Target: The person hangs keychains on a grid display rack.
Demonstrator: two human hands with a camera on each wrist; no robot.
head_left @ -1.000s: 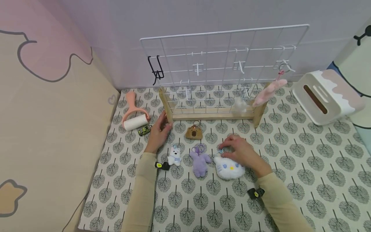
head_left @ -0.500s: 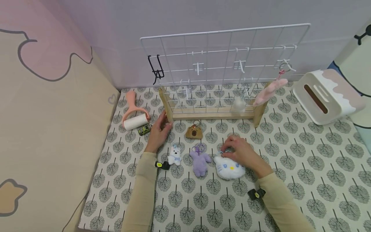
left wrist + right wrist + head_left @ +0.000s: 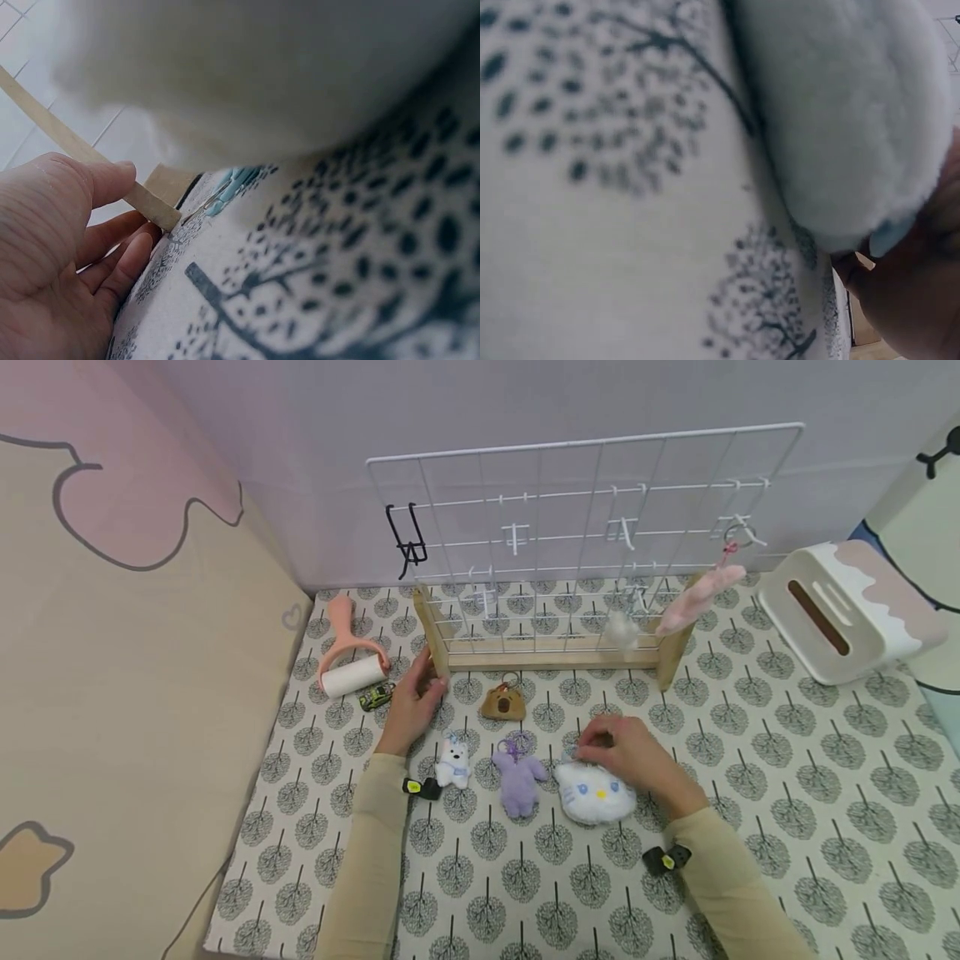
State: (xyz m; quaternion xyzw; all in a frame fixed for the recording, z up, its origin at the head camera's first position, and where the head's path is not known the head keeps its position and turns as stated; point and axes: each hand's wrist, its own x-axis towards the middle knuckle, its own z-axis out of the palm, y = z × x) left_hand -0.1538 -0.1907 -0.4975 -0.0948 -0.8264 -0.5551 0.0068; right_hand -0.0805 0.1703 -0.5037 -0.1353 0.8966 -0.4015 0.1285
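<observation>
right hand (image 3: pixel 628 753): thumb and fingertips nearly together, pinching the pale blue ring (image 3: pixel 569 755) of the white cat plush (image 3: pixel 596 797), which lies just on the hand's near side. left hand (image 3: pixel 411 706): partly curled, gripping the wooden foot (image 3: pixel 432 633) of the wire rack (image 3: pixel 551 661) between thumb and fingers. purple plush (image 3: pixel 517 785): left of the right hand. white dog plush (image 3: pixel 453 764): just right of the left wrist.

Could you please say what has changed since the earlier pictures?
The right hand has brought its thumb and fingertips together at the ring of the white cat plush, apparently pinching it. The plush hasn't visibly moved, and the left hand stays at the left wooden leg of the rack.
</observation>
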